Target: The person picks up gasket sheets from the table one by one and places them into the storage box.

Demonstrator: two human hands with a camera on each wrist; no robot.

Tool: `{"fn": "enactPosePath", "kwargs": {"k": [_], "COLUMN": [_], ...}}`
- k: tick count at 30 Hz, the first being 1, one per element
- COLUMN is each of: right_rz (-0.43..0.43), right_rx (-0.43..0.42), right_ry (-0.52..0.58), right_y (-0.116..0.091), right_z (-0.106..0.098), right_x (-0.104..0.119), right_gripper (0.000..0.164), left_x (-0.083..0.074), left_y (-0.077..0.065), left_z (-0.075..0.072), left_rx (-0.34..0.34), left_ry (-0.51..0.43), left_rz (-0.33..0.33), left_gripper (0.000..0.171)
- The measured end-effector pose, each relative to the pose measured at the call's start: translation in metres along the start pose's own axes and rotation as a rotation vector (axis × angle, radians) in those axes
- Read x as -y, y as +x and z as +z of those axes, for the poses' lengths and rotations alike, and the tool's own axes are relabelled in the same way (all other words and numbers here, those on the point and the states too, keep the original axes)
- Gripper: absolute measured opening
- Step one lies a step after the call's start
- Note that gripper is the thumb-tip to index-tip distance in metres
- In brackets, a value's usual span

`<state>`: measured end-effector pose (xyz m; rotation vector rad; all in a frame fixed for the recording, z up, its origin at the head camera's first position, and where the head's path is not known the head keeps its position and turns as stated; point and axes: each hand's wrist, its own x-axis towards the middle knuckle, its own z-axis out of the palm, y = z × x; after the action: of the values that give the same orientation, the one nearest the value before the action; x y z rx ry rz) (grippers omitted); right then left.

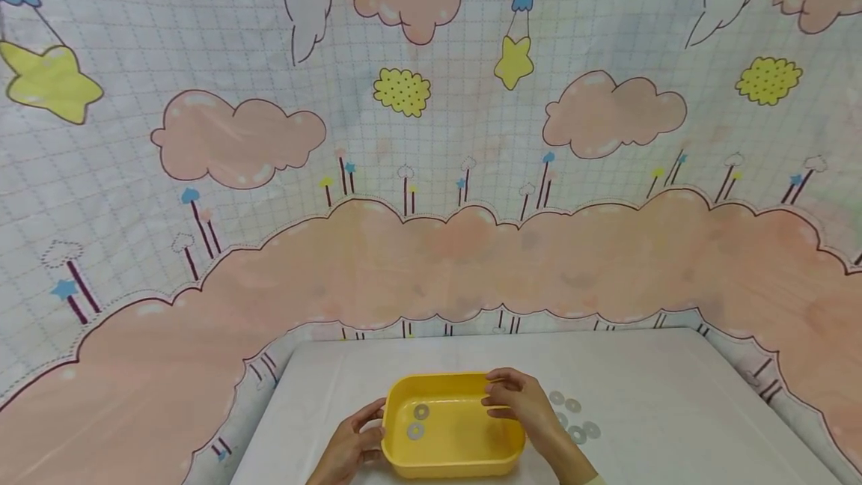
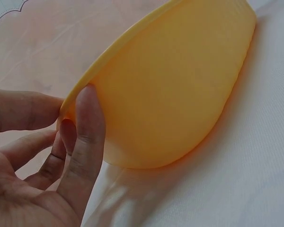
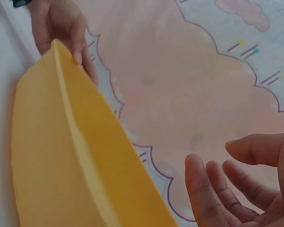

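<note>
A yellow plastic basin point(image 1: 465, 425) stands on the white table in the head view. Two flat grey washers point(image 1: 416, 413) lie inside it near its left end. My left hand point(image 1: 349, 441) holds the basin's left end; in the left wrist view its thumb point(image 2: 90, 123) and fingers pinch the rim point(image 2: 73, 97). Over the basin's right side reaches my right hand point(image 1: 528, 406), its fingers loosely bent and apart. From the right wrist, no object shows between those fingers point(image 3: 199, 184), which are beside the basin wall point(image 3: 42, 137).
Several more grey washers point(image 1: 572, 406) lie in a loose cluster on the table point(image 1: 673, 410), right of the basin and partly behind the right wrist. A cloth printed with clouds and stars point(image 1: 471, 260) hangs behind the table and around its sides.
</note>
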<state>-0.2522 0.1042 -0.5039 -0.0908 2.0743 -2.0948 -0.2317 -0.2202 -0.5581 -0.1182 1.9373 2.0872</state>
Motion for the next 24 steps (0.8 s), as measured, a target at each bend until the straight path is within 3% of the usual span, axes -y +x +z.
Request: {"fn": "enactPosePath", "kwargs": {"k": [18, 24], "right_rz": [0.003, -0.004], "right_rx": [-0.206, -0.237], "right_ry": [-0.090, -0.114], "right_y": [-0.011, -0.019], "right_z": [-0.041, -0.054], "right_x": [0.000, -0.004], "right_gripper": [0.024, 0.026], "left_x": [0.001, 0.002], "left_y": [-0.002, -0.005], "left_z": [-0.001, -0.002], "left_rx": [0.006, 0.009], "left_ry": [0.000, 0.002], "left_rz": [0.019, 0.020], "left_gripper": [0.070, 0.071]}}
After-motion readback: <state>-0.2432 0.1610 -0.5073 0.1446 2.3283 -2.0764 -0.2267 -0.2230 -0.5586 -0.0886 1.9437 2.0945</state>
